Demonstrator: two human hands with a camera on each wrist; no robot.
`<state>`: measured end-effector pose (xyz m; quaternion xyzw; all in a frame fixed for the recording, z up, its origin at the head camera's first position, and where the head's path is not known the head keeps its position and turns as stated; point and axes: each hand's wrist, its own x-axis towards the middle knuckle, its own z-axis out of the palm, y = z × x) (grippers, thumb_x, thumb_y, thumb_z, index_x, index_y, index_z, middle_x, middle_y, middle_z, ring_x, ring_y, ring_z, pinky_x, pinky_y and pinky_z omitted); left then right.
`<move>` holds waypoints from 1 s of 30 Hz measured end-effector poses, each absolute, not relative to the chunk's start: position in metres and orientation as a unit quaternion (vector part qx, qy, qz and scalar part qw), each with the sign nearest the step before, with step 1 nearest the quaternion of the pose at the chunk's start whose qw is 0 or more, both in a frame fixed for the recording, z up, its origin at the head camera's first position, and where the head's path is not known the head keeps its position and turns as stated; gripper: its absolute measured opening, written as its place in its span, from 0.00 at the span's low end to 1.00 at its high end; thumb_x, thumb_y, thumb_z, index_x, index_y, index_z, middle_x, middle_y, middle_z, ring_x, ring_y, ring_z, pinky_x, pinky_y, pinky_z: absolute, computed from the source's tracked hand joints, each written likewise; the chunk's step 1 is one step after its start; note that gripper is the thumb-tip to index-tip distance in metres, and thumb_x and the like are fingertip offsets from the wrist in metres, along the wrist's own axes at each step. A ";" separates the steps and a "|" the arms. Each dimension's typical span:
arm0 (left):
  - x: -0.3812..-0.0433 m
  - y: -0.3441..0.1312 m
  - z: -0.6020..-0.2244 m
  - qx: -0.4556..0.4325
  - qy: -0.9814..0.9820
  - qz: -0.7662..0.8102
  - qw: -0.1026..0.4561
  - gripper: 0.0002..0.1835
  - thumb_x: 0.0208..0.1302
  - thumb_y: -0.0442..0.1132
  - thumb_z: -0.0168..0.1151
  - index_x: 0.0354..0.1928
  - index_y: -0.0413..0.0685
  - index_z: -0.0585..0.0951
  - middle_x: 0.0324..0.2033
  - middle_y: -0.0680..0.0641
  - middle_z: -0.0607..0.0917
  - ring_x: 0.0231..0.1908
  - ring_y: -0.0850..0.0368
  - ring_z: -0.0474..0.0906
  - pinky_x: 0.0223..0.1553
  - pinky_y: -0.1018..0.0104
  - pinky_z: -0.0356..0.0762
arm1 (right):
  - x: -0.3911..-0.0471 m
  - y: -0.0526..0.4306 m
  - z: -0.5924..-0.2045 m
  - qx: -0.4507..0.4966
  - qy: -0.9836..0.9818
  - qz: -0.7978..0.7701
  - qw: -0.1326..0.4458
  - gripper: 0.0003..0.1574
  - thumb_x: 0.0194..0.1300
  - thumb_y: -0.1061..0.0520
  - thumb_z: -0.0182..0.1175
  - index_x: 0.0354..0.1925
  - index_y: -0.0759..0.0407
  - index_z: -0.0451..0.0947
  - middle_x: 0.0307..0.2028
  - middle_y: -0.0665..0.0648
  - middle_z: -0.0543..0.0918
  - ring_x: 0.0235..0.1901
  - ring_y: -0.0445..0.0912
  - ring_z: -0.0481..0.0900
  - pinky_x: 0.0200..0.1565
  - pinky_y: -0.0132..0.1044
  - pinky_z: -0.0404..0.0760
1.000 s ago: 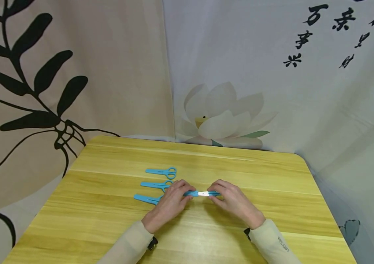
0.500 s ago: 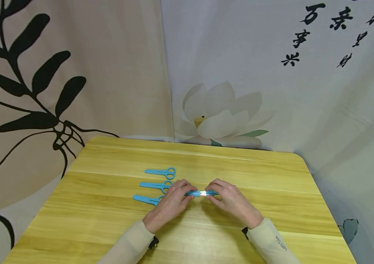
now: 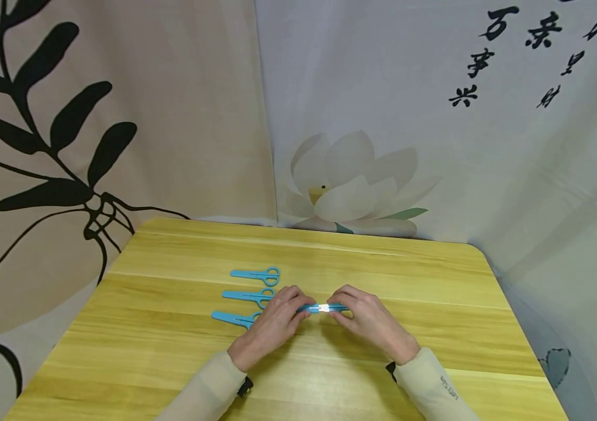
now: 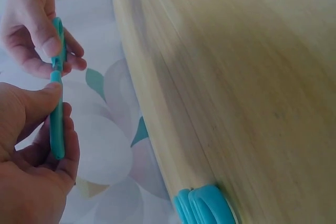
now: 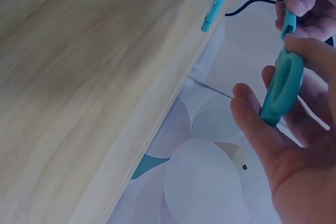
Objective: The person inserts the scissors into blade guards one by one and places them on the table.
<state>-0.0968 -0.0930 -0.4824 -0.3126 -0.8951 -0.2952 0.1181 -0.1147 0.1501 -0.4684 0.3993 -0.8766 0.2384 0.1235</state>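
Observation:
Just above the table, both hands hold a pair of blue-handled scissors (image 3: pixel 324 308) level, its tip end to the left. My left hand (image 3: pixel 273 321) pinches the blue blade cover (image 4: pixel 57 124) between thumb and fingers. The handle end, with its finger loops (image 5: pixel 287 85), is gripped by my right hand (image 3: pixel 374 320). A short bright strip of metal blade shows between cover and handles. Left of the hands lie three more blue scissors in covers: a far pair (image 3: pixel 248 273), a middle pair (image 3: pixel 240 295) and a near pair (image 3: pixel 230 317), whose loops the left hand partly hides.
The wooden table (image 3: pixel 435 339) has rounded far corners. Behind it hangs a cloth backdrop (image 3: pixel 214 117) printed with dark leaves, a pale lotus and black characters. A black strap (image 3: pixel 245 387) shows at the left sleeve cuff.
The right hand has shifted slightly left toward the left hand, and the strip of bare metal between cover and handles has become shorter. The three scissors on the table have stayed put.

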 end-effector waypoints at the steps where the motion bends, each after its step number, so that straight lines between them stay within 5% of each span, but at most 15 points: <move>1: -0.097 -0.093 -0.482 -0.313 -0.895 -0.295 0.120 0.09 0.68 0.34 0.70 0.48 0.46 0.87 0.40 0.51 0.81 0.41 0.56 0.77 0.42 0.63 0.78 | -0.115 0.150 -0.468 0.400 -0.876 0.238 0.124 0.12 0.61 0.60 0.76 0.43 0.56 0.86 0.44 0.50 0.84 0.38 0.41 0.85 0.38 0.30 0.85; 30: -0.099 -0.095 -0.484 -0.329 -0.869 -0.343 0.139 0.08 0.70 0.33 0.67 0.49 0.45 0.87 0.42 0.51 0.83 0.41 0.57 0.77 0.40 0.66 0.79 | -0.117 0.152 -0.464 0.411 -0.868 0.245 0.130 0.09 0.63 0.58 0.75 0.42 0.56 0.87 0.43 0.50 0.86 0.38 0.41 0.86 0.37 0.29 0.84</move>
